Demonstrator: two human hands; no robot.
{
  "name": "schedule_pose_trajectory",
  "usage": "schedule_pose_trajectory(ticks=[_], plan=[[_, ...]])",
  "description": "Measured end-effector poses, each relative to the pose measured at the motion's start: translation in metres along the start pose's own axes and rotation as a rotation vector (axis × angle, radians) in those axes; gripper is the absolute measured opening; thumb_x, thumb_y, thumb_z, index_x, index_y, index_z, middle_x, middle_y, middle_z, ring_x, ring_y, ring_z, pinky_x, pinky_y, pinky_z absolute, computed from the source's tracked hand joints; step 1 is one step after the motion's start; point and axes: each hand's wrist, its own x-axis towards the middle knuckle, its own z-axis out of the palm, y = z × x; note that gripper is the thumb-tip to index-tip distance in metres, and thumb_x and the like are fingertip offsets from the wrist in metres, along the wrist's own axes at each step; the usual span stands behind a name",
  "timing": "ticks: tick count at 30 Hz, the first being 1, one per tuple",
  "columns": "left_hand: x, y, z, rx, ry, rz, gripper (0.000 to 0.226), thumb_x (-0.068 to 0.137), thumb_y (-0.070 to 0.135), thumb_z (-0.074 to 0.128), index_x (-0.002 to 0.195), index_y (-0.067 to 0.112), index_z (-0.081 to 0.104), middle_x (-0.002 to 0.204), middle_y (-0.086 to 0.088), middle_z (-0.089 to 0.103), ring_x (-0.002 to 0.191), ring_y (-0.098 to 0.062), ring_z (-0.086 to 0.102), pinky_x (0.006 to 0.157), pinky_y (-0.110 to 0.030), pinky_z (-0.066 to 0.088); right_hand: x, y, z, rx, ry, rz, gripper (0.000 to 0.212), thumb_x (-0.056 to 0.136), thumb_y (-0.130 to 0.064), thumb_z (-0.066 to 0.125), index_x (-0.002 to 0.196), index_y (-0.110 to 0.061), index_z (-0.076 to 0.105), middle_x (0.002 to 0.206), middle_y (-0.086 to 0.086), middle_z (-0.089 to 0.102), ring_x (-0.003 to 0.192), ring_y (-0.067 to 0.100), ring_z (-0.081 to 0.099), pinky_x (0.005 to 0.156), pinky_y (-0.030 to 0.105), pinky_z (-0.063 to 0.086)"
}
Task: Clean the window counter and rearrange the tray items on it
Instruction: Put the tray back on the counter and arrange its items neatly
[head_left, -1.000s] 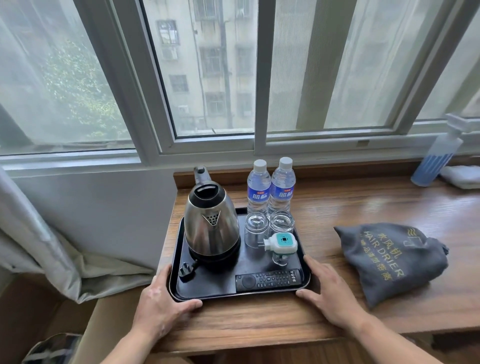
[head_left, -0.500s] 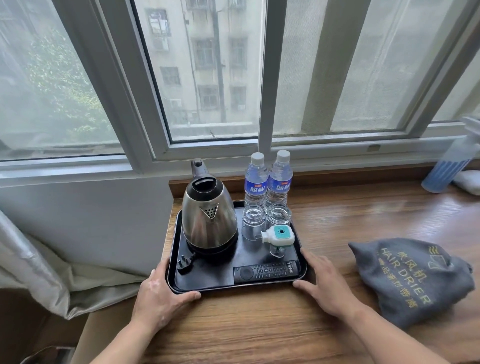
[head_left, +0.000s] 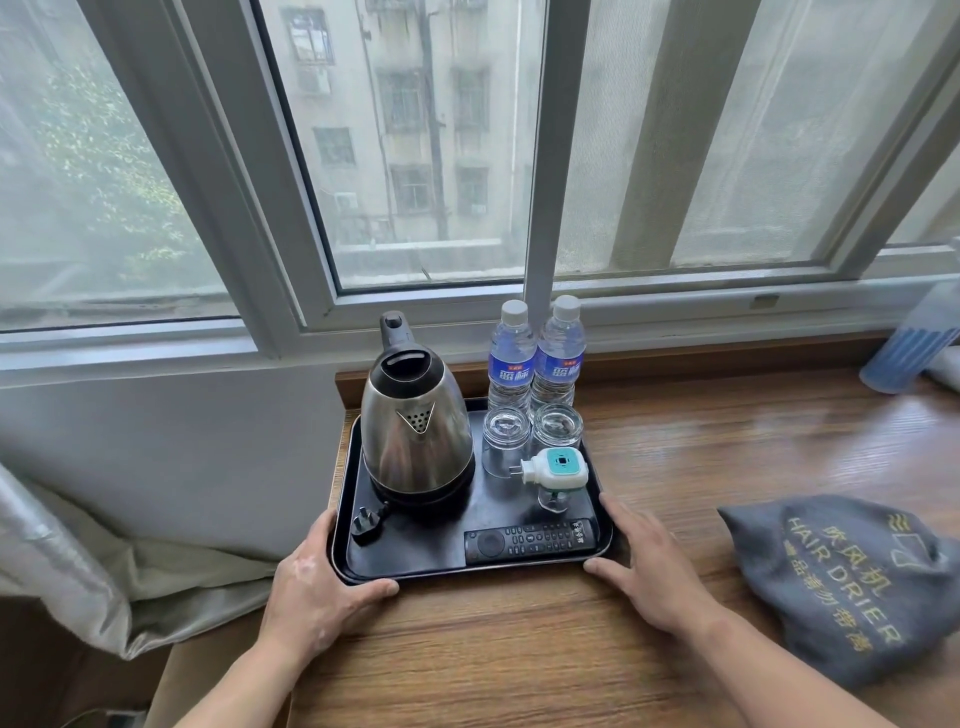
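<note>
Lit by soft, overcast daylight through the window (head_left: 415, 156) — even and moderately bright, shadows soft and faint. Pale sheen across the wooden counter (head_left: 727, 441) toward the right; muted highlights on the steel kettle (head_left: 415, 441). Sharp at centre. Slight motion blur on the right hand (head_left: 654, 566) and grey bag (head_left: 841, 587); spray bottle (head_left: 909, 348) at the right edge smeared. Window frames bowed and splayed outward — wide-angle distortion.

Between left hand (head_left: 311, 597) and right hand (head_left: 649, 577) the tray (head_left: 415, 551) is black; beyond them, the kettle (head_left: 415, 441) is silver with black lid, the remote (head_left: 530, 540) black, the plug-in device (head_left: 556, 466) white and teal, the bottles (head_left: 511, 364) blue-labelled, white-capped; right of the right hand, a grey bag (head_left: 841, 582) bears gold lettering; the counter (head_left: 493, 649) shows brown wood grain.
</note>
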Motion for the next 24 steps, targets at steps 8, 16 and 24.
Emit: schedule_pose_trajectory(ticks=[8,16,24], plan=[[0.008,0.003,-0.001,-0.006,0.005,-0.004,0.117,0.046,0.038,0.103,0.148,0.018,0.049,0.133,-0.003,0.070,0.125,-0.027,0.063,0.104,-0.032,0.045,0.009,-0.002,0.001,0.022,0.011,0.003,0.090,0.080,-0.045,0.079,0.155,-0.028,0.032,0.153,-0.011,0.042,0.140,0.008,0.035,0.119,0.038,0.028],[0.012,0.001,-0.001,0.012,0.007,-0.003,0.113,0.045,0.037,0.104,0.145,0.021,0.052,0.128,0.000,0.072,0.120,-0.024,0.065,0.095,-0.027,0.044,0.011,0.000,0.003,0.014,0.014,-0.003,0.090,0.080,-0.047,0.079,0.155,-0.029,0.032,0.155,-0.012,0.040,0.142,0.009,0.033,0.118,0.040,0.029],[0.017,-0.004,0.000,0.038,-0.012,0.008,0.119,0.042,0.044,0.103,0.147,0.024,0.049,0.129,0.001,0.071,0.122,-0.023,0.064,0.098,-0.030,0.045,0.011,0.001,0.004,-0.009,0.008,0.011,0.089,0.081,-0.049,0.076,0.155,-0.031,0.030,0.155,-0.012,0.039,0.142,0.007,0.032,0.118,0.040,0.027]])
